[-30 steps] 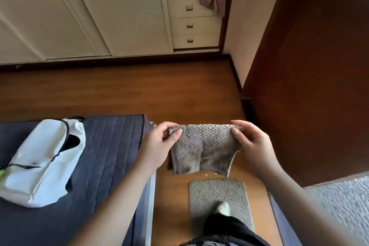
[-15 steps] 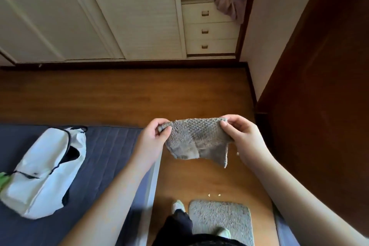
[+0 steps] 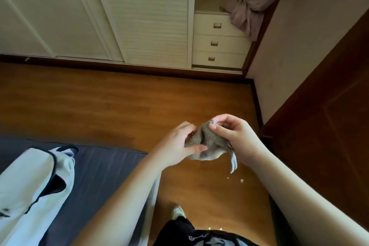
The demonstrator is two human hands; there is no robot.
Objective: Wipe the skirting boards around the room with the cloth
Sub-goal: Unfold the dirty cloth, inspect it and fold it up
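Two bare hands bunch a grey knitted cloth above a glossy wooden floor.

The grey, nubbly-textured knitted cloth [image 3: 207, 142] is held in the air between both hands, crumpled into a soft lump with one narrow corner dangling at its right. The left hand [image 3: 177, 146] curls its fingers and thumb round the cloth's left side; the right hand [image 3: 237, 136] pinches its top fold between thumb and fingertips. Beyond them, along the far wall, a dark brown wooden skirting board [image 3: 119, 66] runs under ribbed cream wardrobe doors [image 3: 151, 16], and continues down the right wall. At near left a white fabric bag with black piping [image 3: 30, 195] lies on a quilted navy mattress [image 3: 103, 166].
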